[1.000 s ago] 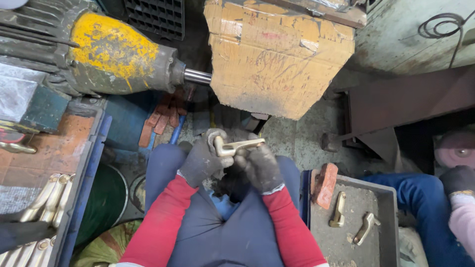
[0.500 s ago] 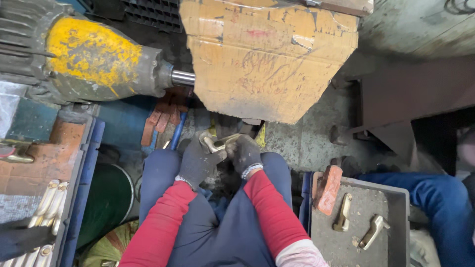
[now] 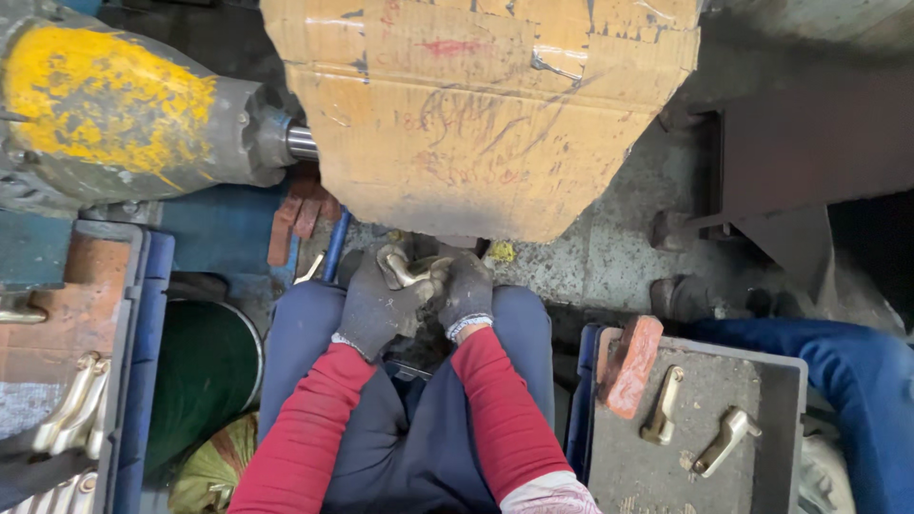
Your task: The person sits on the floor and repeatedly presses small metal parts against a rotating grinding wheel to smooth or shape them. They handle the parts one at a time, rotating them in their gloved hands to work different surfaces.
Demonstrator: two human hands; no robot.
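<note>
At far left we see a tray (image 3: 143,314) with brass handles (image 3: 71,409) lying in it, and above it the yellow motor (image 3: 105,105), whose shaft (image 3: 303,143) runs in behind the cardboard shield (image 3: 476,105). Beside the tray stands a green bucket (image 3: 205,371).

In the middle, our left hand (image 3: 376,305), in a dark glove, is closed around the lower end of a brass handle (image 3: 409,269). Our right hand (image 3: 466,290), gloved too, grips the same piece from the other side. The piece now sits just under the lower edge of the shield, above our knees. A second ago we held it lower, well clear of the cardboard and plainly in the open; half a second ago it was already nearer. So the piece has been carried up and forward toward the shaft end, and the work on it looks to be at the point of meeting the machine. Whether it touches anything behind the shield we cannot tell, since the cardboard hides that part.

To the right, a grey tray (image 3: 762,366) holds two more handles (image 3: 662,419) and a red block (image 3: 628,366) leaning on its near corner. At far right a blue sleeve (image 3: 847,381) belongs to another person.
</note>
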